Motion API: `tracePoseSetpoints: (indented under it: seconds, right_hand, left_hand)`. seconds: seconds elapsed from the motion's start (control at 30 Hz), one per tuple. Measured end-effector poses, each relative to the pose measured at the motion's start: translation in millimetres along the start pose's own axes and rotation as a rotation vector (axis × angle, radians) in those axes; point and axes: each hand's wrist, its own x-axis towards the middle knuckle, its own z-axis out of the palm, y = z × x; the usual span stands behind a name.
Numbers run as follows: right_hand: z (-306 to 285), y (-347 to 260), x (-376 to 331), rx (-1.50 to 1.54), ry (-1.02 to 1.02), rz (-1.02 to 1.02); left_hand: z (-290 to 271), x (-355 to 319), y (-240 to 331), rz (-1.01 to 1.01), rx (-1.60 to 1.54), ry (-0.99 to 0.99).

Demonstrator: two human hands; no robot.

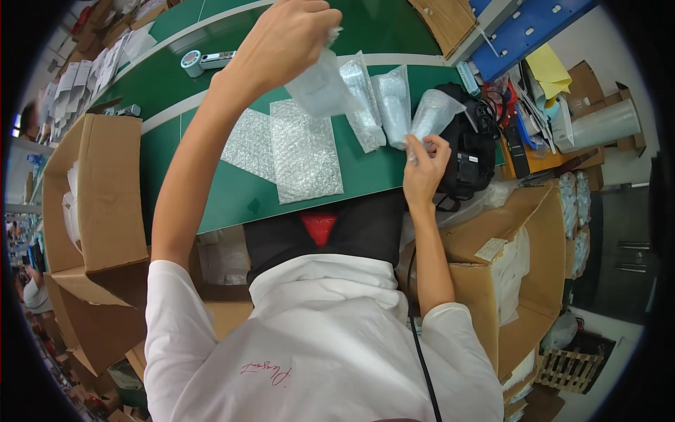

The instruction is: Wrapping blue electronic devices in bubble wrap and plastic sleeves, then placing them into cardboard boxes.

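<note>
My left hand (299, 39) is raised over the far part of the green table (232, 193), its fingers closed on a translucent plastic bag (320, 88) that hangs below it. Lower and to the right, my right hand (425, 169) pinches the near end of a bubble-wrapped package (436, 112); its contents are blurred by the wrap. Between the hands lie two more bubble-wrapped packages, a slim one (363, 105) and a wider one (394, 102). Flat bubble-wrap pouches (306, 158) overlap on the table in front of me, partly beneath the hanging bag.
A black bag (467, 162) with straps sits at the table's right end. Beyond my left arm lies a grey handheld device (207, 62). Open cardboard boxes stand left (112, 190) and right (538, 260) of me. A black cable (422, 352) runs down my right side.
</note>
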Motion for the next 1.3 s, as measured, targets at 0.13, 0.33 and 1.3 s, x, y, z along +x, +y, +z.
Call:
tracePoseSetpoints:
  seconds: [0.13,0.33,1.3]
  right_hand:
    - [-9,0,44,0.046,0.101,0.004]
    - [-23,-6,125,0.074,0.145,-0.063]
    - [5,-379,-51,1.429,-0.952,-0.962]
  left_hand:
    - [8,-5,-31,0.075,-0.068,0.142]
    - [-7,-18,-36,0.114,-0.041,0.305]
    - [-180,-367,212,-1.07,0.473,0.071]
